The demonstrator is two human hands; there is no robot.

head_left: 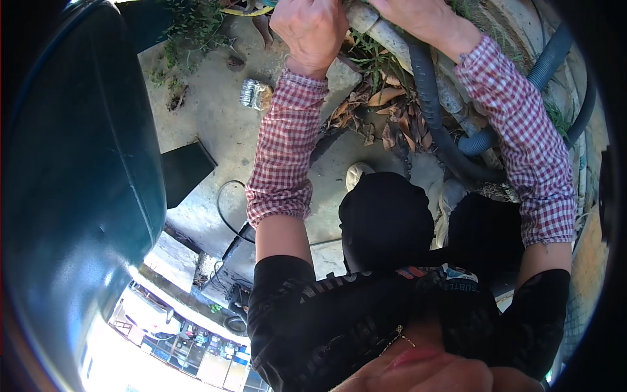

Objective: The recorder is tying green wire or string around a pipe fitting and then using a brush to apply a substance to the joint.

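Observation:
My left hand (309, 29) is at the top edge, its fingers curled into a fist. What it grips, if anything, is hidden. Close beside its knuckles is the end of a pale, weathered pipe (381, 38). My right hand (421, 18) reaches in over that pipe from the right. Its fingertips are cut off by the frame, so their grip does not show. Both forearms wear red-and-white checked sleeve covers. To the left of my left hand, a yellow hose-like strip (247, 12) runs along the top edge.
A large dark green rounded body (85, 150) fills the left side. A crushed shiny container (253, 95) lies on concrete. Dry leaves (385, 98), a black hose (428, 98) and a grey corrugated pipe (480, 142) lie right of centre. A thin black cable (222, 209) loops below.

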